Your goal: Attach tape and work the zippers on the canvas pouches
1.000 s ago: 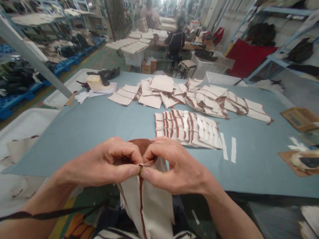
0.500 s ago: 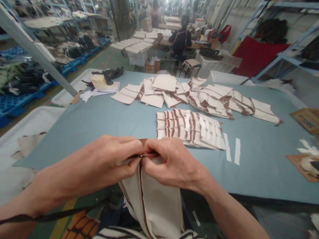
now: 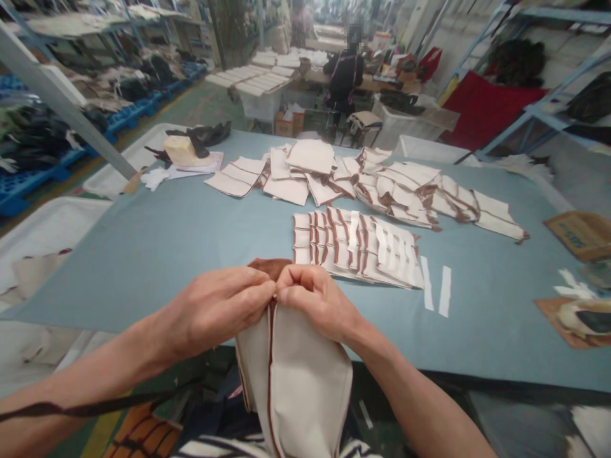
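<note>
Blue pallets are being loaded with dark goods at far left, beyond the blue-grey desk. On the desk, a yellow block is being supported near its left end. At the near edge, a brown-seamed cream fabric piece is being held up by its top edge, pinched between the closed fingers of the left hand and, just beside them, those of the right hand. Rightward, overlapping brown-edged cream pieces are being partly covered by white strips; farther right, a cardboard box is being seen.
</note>
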The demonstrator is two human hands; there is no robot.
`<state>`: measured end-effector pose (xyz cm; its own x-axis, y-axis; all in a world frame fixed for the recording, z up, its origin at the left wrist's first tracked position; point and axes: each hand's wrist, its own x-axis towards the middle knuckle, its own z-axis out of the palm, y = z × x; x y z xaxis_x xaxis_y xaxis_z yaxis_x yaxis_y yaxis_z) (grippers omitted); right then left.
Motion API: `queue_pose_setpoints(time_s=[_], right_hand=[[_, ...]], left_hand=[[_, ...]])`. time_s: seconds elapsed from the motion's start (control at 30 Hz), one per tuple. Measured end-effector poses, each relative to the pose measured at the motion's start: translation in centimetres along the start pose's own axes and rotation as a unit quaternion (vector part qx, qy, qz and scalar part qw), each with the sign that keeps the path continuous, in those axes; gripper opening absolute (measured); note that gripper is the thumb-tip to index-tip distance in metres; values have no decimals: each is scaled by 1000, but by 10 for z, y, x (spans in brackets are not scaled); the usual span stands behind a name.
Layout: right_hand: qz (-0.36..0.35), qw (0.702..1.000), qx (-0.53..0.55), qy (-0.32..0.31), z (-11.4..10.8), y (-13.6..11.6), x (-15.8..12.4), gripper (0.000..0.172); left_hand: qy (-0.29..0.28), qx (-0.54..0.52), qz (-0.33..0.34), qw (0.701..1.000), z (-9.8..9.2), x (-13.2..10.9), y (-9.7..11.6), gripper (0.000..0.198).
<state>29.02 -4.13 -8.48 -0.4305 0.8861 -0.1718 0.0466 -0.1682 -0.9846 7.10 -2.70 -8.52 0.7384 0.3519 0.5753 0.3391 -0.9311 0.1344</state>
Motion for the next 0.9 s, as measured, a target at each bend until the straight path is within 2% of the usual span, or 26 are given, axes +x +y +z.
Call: queue_pose_setpoints(time_s=[0.1,0.17,0.27,0.37,0.47,0.6,0.67,0.77,0.9], right_hand=[[-75,996,-53,-4,-4,-2,-3,12],[-152,982,-114,15,-7,-2,-4,7],[-249,946,-202,49,-8,-1,-3,5],[-297,921,-245,55,-8,-1,-2,8],[-304,915,-260,59,-9,0,1,9],[-255,933,-245,66,-9,7,8,9],[-245,938,-236,63,-9,11,10,9],[-254,937,-232,57,-8,14,13,10],[-308,910,-272,56,-8,12,14,12]], left_hand=[[6,-63,-105,993,-7,6,7,21],[-26,-116,-156,981,-15,11,9,25],[-83,-180,-187,962,-28,20,6,20],[-145,-216,-180,949,-35,24,-3,19],[-168,-188,-135,958,-31,17,-12,29],[-154,-70,-63,984,-16,0,-21,36],[-152,-65,-69,984,-13,-3,-23,36],[-157,-131,-112,973,-14,2,-24,34],[-151,-209,-133,957,-20,9,-29,30]])
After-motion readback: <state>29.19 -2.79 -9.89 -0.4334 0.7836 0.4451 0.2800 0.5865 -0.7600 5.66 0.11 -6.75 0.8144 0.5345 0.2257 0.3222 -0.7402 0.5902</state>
